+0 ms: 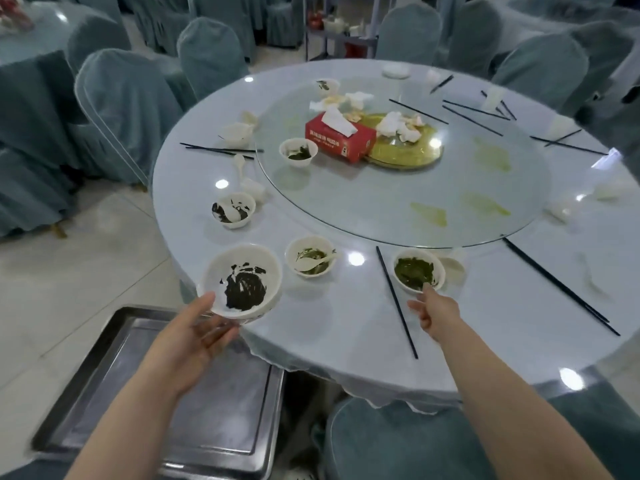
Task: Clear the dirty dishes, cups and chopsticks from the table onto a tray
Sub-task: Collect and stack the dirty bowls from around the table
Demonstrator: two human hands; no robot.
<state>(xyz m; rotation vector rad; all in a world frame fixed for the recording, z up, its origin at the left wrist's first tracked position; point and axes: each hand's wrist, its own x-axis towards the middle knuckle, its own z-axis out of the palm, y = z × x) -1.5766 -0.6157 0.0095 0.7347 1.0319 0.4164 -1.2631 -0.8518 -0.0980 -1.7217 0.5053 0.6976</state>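
My left hand holds a white bowl with dark residue, tilted at the table's near-left edge, above the metal tray. My right hand pinches the near rim of a white bowl with green residue, which stands on the table. Between them stands a bowl with a white spoon. Two more dirty bowls stand further left and on the glass turntable. A black chopstick lies left of my right hand, and several others are scattered round the table.
The round table carries a glass turntable with a red tissue box, a gold plate and crumpled napkins. Covered chairs ring the table; one stands under my right arm. The tray is low at the left over tiled floor.
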